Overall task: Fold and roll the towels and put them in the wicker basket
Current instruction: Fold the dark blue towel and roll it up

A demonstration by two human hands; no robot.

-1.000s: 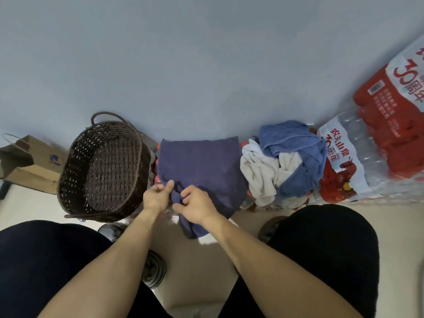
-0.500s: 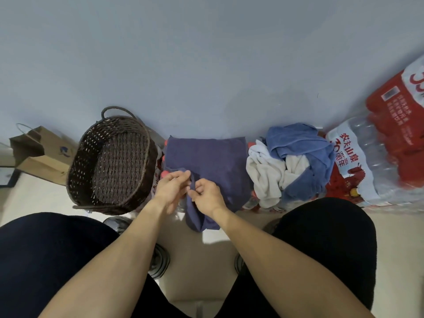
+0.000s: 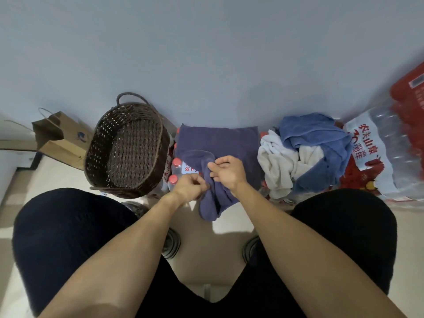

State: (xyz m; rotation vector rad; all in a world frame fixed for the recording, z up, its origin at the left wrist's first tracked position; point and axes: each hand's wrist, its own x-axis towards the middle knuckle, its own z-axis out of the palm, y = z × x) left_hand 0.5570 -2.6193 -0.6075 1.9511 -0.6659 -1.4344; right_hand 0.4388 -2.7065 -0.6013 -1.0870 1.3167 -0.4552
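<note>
A dark purple towel lies spread over a pack of red-capped water bottles against the grey-blue wall, its near end hanging off the pack's front edge toward the floor. At the towel's near left corner the cloth is turned back, baring the bottle caps and a label beneath.

The left hand is at the front edge of the pack, its grip narrow, fingers curled and pinching the left edge of the hanging towel. The right hand rests just beyond it on the towel, thumb and forefinger drawn together on the turned-back fold; whether the other fingers catch cloth I cannot tell. The two hands are just beside each other, the towel bunched between them.

Just left of the pack stands the wicker basket, dark brown, oval, with a loop handle at its far end; no towel is in it. Left of the basket a brown paper bag leans near the wall.

To the right of the purple towel, a blue towel and a white towel lie crumpled in one heap, the blue draped over the white. Right of the heap are large wrapped packs of bottled water with red and white printing.

The person's knees, in dark cloth, flank both forearms.
</note>
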